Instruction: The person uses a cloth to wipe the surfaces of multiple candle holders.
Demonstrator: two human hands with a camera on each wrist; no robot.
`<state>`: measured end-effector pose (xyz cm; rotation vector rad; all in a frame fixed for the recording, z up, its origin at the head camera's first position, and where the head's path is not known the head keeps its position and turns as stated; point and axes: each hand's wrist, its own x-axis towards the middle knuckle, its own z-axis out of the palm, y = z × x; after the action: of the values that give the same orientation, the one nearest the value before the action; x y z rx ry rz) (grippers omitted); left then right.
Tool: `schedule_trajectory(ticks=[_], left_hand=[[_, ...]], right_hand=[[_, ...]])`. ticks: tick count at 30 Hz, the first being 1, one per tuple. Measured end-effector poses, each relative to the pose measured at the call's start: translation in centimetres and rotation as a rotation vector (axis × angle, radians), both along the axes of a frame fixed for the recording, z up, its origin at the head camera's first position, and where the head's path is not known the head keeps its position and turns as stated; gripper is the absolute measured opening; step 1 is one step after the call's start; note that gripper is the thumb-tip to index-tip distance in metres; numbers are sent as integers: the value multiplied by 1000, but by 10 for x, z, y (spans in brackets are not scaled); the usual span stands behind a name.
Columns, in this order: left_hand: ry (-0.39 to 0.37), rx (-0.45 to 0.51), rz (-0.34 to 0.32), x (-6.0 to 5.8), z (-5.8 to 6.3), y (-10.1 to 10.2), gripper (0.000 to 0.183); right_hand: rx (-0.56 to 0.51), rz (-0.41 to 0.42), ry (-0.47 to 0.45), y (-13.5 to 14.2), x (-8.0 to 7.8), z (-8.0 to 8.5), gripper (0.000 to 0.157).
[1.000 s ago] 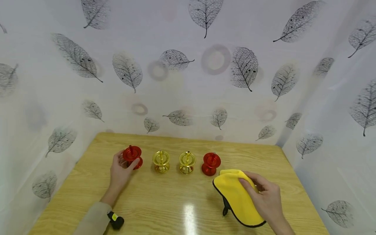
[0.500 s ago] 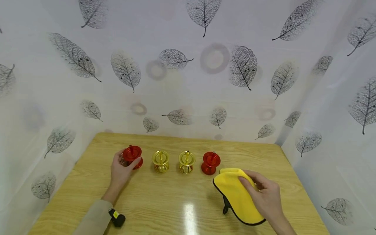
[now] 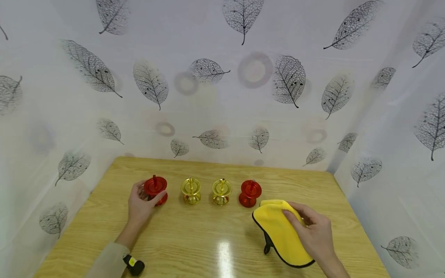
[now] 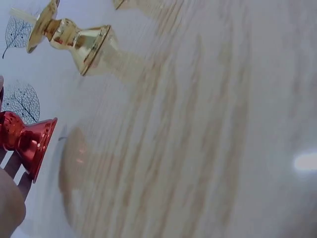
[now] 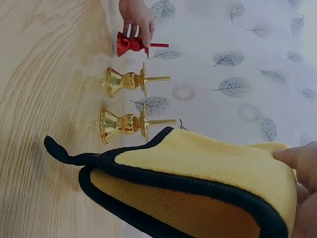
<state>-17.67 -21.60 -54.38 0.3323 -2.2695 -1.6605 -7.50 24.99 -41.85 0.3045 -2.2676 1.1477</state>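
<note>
My left hand [image 3: 140, 204] grips a shiny red spiked candle holder [image 3: 155, 186] at the left, its thumb on the near side. The holder stays upright; in the left wrist view a narrow gap shows between its base and the reflection on the tabletop. My right hand [image 3: 314, 231] pinches a folded yellow cloth [image 3: 281, 227] with black edging and a black loop [image 5: 64, 152], held above the table at the right. Between the hands stand two gold candle holders [image 3: 191, 188] and another red candle holder [image 3: 250, 192], each upright with a spike.
The holders form a row toward the back of a wood-grain table [image 3: 187, 239]. Behind and beside it hangs a pale sheet [image 3: 215, 112] printed with dark leaves. A black device [image 3: 134, 265] sits on my left wrist.
My left hand has shifted slightly toward me and left, bringing the red candle holder with it. My right hand and the yellow cloth stay nearly still.
</note>
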Motion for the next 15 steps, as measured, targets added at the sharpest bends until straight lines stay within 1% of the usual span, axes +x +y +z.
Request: schedule_trajectory(ticks=[4,6,11,15], left_hand=[[19,-21,2,10,9,4,77],[40,-49,7,15,15,8,76],[129,-104,6,27,28,18,76],[179,-114,-2,34,37,25,78]], right_hand=[[-3,1,-2,0,0,0,29],[-5,3,-1,-1,-1,0,29],[-11,12,0,-2,-1,0,28],[-14,15,-10,-2,0,0,27]])
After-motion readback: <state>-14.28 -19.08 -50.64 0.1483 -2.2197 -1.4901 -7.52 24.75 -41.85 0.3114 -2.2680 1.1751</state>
